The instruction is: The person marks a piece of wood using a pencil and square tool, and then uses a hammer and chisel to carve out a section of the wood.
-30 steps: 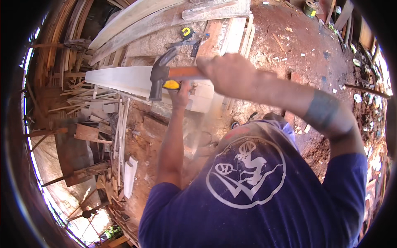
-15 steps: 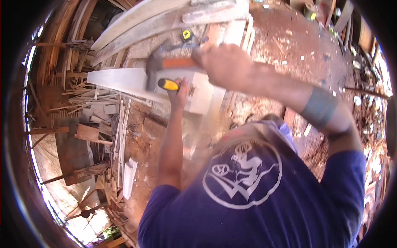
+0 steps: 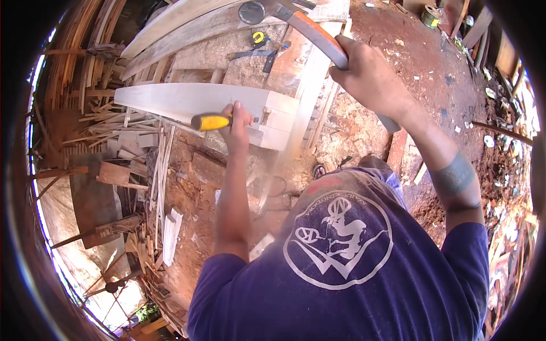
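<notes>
— Left hand [image 3: 238,126]: what's it doing?

— Fingers are wrapped tight round a chisel [image 3: 211,121]. Only the yellow handle shows, sticking out to the person's left. The blade end is hidden behind the fist, so I can't tell exactly where it meets the wood.

— And the wood?

— A pale, planed board [image 3: 187,101] lies across the view, tapering toward the left. Its squared right end has notches cut in it, and the fist sits right against that end.

— Right hand [image 3: 369,77]?

— Clenched on the shaft of a hammer [image 3: 296,20], raised up and away from the board. The orange shaft runs up-left from the fist; the round steel head and claw sit near the top edge, well above the chisel.

— What's the place like?

— Red dirt ground [image 3: 421,62] strewn with chips and scraps. Longer planks [image 3: 170,34] lie stacked beyond the board, with a tape measure [image 3: 259,38] resting on them. Thin offcuts [image 3: 159,165] are heaped to the left, and more lumber ring the rim.
</notes>
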Motion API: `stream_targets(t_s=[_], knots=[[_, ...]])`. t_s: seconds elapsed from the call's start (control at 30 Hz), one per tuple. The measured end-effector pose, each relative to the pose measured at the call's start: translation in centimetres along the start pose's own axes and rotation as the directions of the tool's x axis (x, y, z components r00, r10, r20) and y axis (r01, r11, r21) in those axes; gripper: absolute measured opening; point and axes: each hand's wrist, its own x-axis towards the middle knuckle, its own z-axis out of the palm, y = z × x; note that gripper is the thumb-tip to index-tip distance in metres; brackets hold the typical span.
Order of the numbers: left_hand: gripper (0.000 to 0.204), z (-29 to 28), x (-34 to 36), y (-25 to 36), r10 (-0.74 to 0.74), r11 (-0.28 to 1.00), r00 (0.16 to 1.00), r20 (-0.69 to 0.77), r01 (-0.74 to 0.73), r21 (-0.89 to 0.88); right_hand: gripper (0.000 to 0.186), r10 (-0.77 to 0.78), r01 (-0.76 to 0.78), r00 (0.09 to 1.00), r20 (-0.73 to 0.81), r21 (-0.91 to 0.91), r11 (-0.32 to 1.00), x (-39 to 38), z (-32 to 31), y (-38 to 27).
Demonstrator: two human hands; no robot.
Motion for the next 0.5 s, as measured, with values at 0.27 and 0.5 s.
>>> stream_targets(t_s=[0.27, 0.5], knots=[[0.043, -0.3, 1.1, -1.9, -0.071, 0.992, 0.993, 0.097, 0.06, 0.11, 0.024, 0.055, -0.059, 0.996, 0.066, 0.056, 0.997, 0.0, 0.8, -0.7], [0.044, 0.1, 0.7, -2.9, -0.073, 0.934, 0.993, 0.096, 0.034, 0.357, 0.025, 0.027, -0.03, 0.998, 0.05, 0.059, 0.998, -0.2, 1.2, -0.7]])
